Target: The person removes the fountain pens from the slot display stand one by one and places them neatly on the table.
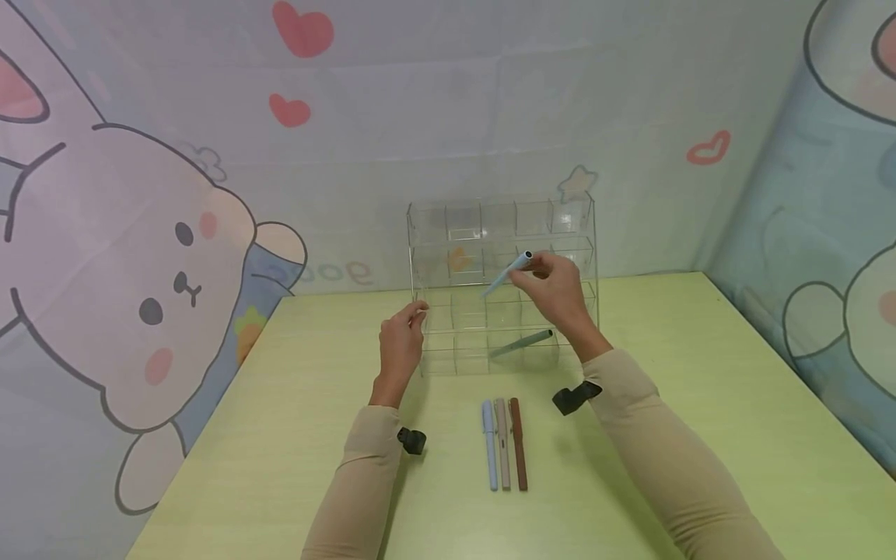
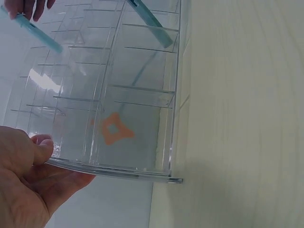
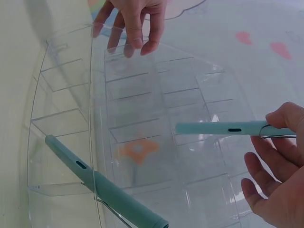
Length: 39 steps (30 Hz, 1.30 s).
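Observation:
My right hand (image 1: 556,292) pinches a light blue pen (image 1: 505,275) near its capped end, slanted with the other end down and left, in front of a clear acrylic rack (image 1: 470,332). The right wrist view shows this pen (image 3: 213,128) with a dark slot and a wire clip. My left hand (image 1: 401,342) grips the left side panel of the rack, thumb on one face and fingers on the other, as the left wrist view shows at the panel's edge (image 2: 118,174). A green pen (image 1: 521,343) leans in a bottom-row compartment.
On the table (image 1: 280,451) before the rack lie three pens side by side: a pale blue pen (image 1: 490,447), a beige pen (image 1: 503,447) and a brown pen (image 1: 519,447). A printed cloth (image 1: 378,117) hangs behind the rack.

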{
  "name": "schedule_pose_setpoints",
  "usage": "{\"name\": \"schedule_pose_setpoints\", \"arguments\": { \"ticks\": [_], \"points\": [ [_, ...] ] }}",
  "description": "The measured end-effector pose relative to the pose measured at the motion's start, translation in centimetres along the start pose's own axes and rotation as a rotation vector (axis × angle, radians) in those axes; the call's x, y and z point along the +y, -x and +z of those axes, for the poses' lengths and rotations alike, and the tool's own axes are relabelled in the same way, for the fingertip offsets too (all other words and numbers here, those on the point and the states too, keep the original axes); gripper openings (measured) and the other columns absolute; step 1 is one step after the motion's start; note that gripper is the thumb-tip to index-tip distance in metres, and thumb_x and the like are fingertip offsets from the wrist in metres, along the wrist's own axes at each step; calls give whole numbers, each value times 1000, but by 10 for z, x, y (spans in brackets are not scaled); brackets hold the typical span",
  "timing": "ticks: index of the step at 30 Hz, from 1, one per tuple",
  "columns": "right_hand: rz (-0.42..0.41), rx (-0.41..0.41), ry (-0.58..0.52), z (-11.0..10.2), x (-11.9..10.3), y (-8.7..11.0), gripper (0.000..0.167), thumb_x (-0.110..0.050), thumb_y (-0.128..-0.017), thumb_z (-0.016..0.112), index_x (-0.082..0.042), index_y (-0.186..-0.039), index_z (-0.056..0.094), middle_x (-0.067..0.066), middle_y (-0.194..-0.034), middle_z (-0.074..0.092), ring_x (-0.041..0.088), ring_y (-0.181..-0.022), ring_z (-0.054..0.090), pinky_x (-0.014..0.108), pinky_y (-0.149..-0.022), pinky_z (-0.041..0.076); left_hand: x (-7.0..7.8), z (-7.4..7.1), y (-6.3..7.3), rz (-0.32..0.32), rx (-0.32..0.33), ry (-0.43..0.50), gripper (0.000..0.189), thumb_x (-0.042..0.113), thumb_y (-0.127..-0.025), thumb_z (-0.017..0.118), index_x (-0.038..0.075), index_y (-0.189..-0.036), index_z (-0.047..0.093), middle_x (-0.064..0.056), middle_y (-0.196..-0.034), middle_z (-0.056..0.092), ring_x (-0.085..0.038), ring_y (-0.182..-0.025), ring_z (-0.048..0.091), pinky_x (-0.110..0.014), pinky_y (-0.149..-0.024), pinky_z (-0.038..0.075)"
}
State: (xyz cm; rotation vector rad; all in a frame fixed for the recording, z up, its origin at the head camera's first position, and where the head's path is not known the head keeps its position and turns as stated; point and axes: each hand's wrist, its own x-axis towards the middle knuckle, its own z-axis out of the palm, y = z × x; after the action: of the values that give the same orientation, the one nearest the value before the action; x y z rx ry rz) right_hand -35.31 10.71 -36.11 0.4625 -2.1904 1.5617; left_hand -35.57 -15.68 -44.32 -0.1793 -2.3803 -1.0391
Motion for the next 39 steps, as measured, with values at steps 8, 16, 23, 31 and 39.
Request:
{"name": "schedule_pose_setpoints", "arguments": {
  "ticks": [8, 16, 23, 31, 39],
  "points": [
    [-74, 141, -85, -4, -1, 2, 19, -12, -90, 74, 3, -101, 71, 17, -97, 72, 18, -91, 68, 40, -94, 51, 0, -1, 0, 5, 8, -1, 18, 11, -101, 61, 9, -113, 73, -15, -98, 75, -15, -46, 47, -29, -44, 33],
    [-78, 212, -145, -12, -5, 9, 29, -21, -90, 78, 2, -107, 71, 12, -101, 70, 12, -82, 66, 23, -74, 51, 1, -1, 0, 3, 10, -6, 17, 12, -101, 61, 10, -113, 73, -13, -93, 75, -15, -46, 49, -29, -44, 34],
    [-35, 219, -147, -19, -5, 16, 34, -22, -86, 82, -2, -110, 71, 8, -100, 72, 11, -83, 67, 24, -71, 54, 1, 0, 1, 6, 11, 2, 17, 11, -101, 61, 10, -113, 73, -13, -93, 75, -15, -46, 46, -30, -45, 34],
    [-49, 203, -135, -26, -3, 23, 57, -20, -84, 84, -14, -137, 61, 12, -95, 71, 12, -80, 68, 23, -74, 52, 2, -1, 0, 8, 24, 5, 17, 11, -101, 62, 10, -113, 74, -14, -96, 75, -15, -46, 46, -31, -45, 35],
    [-48, 141, -100, -31, 1, 30, 68, -10, -83, 83, -18, -145, 55, 12, -94, 65, 13, -76, 60, 20, -62, 50, 1, -1, 0, 5, 9, 9, 18, 11, -101, 61, 9, -114, 73, -16, -97, 75, -14, -45, 41, -30, -45, 33]
  ]
}}
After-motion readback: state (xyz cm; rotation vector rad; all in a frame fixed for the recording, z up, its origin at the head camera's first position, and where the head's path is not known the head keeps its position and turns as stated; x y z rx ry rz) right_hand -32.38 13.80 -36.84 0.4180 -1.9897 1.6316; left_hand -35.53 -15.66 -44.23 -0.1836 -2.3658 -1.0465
